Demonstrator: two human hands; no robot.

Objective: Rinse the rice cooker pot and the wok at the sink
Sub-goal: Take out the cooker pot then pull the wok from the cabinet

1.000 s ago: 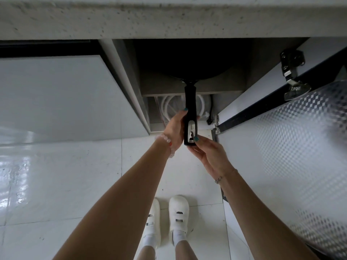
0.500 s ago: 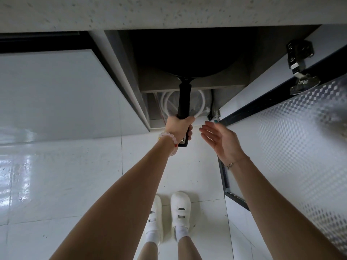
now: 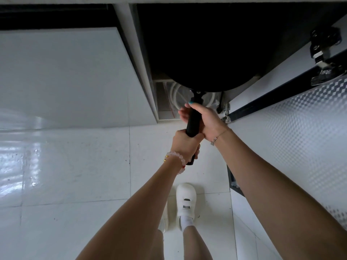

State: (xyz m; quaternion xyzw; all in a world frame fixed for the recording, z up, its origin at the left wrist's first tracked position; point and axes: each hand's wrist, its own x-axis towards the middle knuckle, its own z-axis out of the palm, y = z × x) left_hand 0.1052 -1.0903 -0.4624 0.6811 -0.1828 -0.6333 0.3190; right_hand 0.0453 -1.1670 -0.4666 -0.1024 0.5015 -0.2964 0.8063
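A black wok point(image 3: 202, 59) fills the dark opening of the cabinet under the counter, its round body partly out past the cabinet's front. Its long black handle point(image 3: 193, 120) points down toward me. My left hand point(image 3: 185, 145) grips the lower end of the handle. My right hand point(image 3: 203, 118) grips the handle higher up, close to the wok's body. The rice cooker pot is not in view.
The open cabinet door point(image 3: 293, 132) with a patterned inner face and a metal hinge point(image 3: 324, 59) stands to the right of my arms. A shut white cabinet front point(image 3: 65, 76) is on the left. White hoses point(image 3: 176, 94) sit inside the cabinet. My white shoes point(image 3: 185, 201) stand on the glossy tiled floor.
My right hand, open beside the handle before, now grips it above my left hand. The wok has come further out of the cabinet toward me.
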